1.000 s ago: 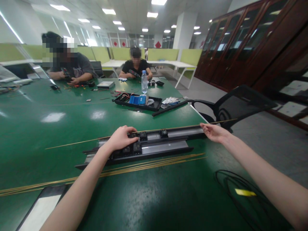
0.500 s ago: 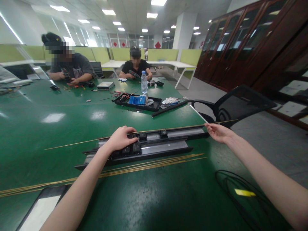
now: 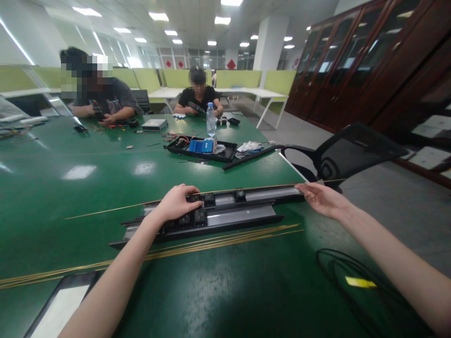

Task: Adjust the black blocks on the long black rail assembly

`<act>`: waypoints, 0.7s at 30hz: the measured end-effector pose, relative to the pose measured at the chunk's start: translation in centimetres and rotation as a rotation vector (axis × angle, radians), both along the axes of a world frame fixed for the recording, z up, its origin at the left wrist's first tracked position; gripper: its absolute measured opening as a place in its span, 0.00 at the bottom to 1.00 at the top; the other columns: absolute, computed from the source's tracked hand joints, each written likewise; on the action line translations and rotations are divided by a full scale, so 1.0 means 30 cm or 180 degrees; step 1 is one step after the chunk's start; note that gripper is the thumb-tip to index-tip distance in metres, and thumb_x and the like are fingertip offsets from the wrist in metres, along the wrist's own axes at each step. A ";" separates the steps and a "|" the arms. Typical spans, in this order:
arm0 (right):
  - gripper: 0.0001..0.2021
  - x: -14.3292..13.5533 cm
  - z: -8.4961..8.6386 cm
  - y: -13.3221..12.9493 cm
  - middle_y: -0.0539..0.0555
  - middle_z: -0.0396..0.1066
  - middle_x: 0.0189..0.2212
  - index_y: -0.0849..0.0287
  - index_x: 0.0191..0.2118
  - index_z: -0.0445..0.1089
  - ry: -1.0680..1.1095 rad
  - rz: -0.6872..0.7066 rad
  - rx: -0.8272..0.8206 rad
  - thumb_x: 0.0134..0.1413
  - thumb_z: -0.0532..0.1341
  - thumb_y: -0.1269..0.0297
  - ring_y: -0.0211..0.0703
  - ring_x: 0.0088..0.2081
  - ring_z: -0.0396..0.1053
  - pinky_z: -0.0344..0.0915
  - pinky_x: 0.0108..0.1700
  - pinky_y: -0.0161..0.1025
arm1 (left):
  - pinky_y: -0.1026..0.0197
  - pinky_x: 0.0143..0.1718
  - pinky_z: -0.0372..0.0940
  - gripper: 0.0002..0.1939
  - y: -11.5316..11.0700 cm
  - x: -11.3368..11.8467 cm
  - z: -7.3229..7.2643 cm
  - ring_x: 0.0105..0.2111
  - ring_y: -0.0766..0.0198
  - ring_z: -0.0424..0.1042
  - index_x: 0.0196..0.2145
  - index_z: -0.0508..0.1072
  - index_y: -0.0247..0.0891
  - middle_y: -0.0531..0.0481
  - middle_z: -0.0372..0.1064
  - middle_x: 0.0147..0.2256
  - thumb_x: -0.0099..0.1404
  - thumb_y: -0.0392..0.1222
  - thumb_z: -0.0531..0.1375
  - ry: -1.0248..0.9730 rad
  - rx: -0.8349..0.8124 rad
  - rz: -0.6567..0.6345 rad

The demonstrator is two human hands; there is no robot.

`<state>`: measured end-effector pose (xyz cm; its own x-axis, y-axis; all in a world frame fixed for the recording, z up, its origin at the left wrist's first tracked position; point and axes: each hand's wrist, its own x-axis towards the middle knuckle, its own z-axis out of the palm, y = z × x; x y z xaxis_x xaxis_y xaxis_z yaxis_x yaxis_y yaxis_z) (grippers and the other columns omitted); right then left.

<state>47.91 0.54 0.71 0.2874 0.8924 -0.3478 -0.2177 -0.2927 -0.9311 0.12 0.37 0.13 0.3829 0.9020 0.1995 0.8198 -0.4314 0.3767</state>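
Two black rails with grey flat insides lie side by side on the green table: a near rail and a far rail. Black blocks sit in them. A long thin brass rod runs along the far rail's back edge, past both its ends. My left hand is closed over the far rail's left part, thumb low on a block and fingers at the rod. At the far rail's right end, my right hand has its fingertips together on the rod; their exact grip is partly hidden.
Several brass rods lie in front of the rails. A black cable with a yellow tag and a dark-framed tablet-like thing are nearer me. Behind are a black tray, a bottle and gloves. Two people sit across.
My right hand has shifted slightly left and down along the rod, its fingers straighter. The rod's right end sits a little lower. My left hand and the rails have stayed put.
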 end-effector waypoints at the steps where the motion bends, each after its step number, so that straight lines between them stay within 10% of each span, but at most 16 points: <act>1: 0.11 -0.030 -0.002 -0.008 0.61 0.81 0.36 0.63 0.33 0.77 0.0188 0.0156 0.0016 0.63 0.58 0.76 0.29 0.19 0.67 0.68 0.21 0.22 | 0.53 0.48 0.68 0.21 0.000 0.000 0.000 0.43 0.51 0.75 0.44 0.80 0.41 0.45 0.78 0.41 0.61 0.56 0.62 0.0003 0.0001 0.0010; 10: 0.08 -0.341 0.027 -0.067 0.54 0.80 0.29 0.59 0.38 0.81 -0.1736 0.1331 0.1772 0.54 0.68 0.63 0.33 0.22 0.67 0.65 0.24 0.29 | 0.53 0.48 0.68 0.21 0.004 -0.002 -0.001 0.43 0.51 0.75 0.45 0.80 0.41 0.44 0.78 0.41 0.61 0.57 0.62 0.0002 -0.0024 0.0010; 21: 0.07 -0.422 -0.028 0.104 0.52 0.80 0.35 0.54 0.37 0.82 -0.2899 0.2119 0.2520 0.55 0.66 0.63 0.40 0.30 0.70 0.63 0.33 0.35 | 0.53 0.48 0.68 0.21 0.008 -0.001 -0.005 0.43 0.51 0.75 0.44 0.80 0.41 0.45 0.78 0.41 0.60 0.57 0.62 -0.0012 -0.0052 0.0012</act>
